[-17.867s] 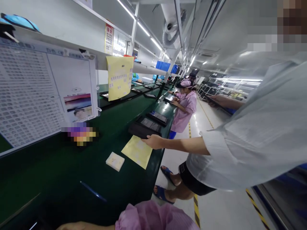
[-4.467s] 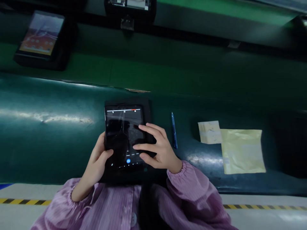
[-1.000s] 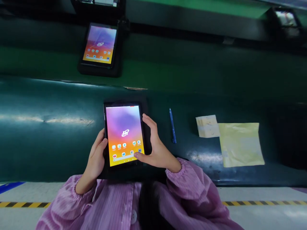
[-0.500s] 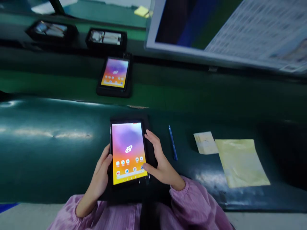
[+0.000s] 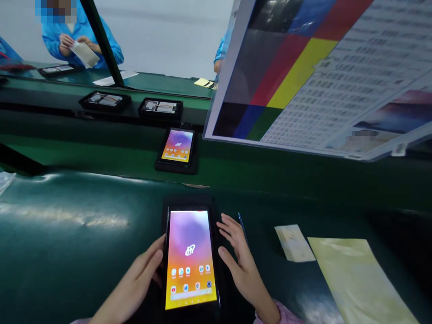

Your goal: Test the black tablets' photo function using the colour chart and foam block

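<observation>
A tablet (image 5: 191, 258) with a lit purple-and-orange home screen lies in a black tray (image 5: 189, 202) on the dark green bench (image 5: 84, 234) right before me. My left hand (image 5: 141, 276) rests along the tablet's left edge, fingers stretched out and touching it. My right hand (image 5: 239, 258) lies open at the tablet's right edge, fingers spread, thumb near the frame. Neither hand grips anything. A blue pen (image 5: 241, 222) lies just beyond my right fingers, partly hidden by them.
A second lit tablet (image 5: 177, 146) sits in a tray on the green belt behind. Two more trays (image 5: 161, 107) stand farther back. A colour test chart (image 5: 303, 76) hangs at upper right. A white pad (image 5: 294, 243) and yellow sheet (image 5: 357, 279) lie right. A person in blue (image 5: 79, 42) works opposite.
My view has tilted up, showing the chart and the workers opposite. My right hand has opened and its thumb has come off the screen; the left hand's fingers have straightened along the tablet's edge.
</observation>
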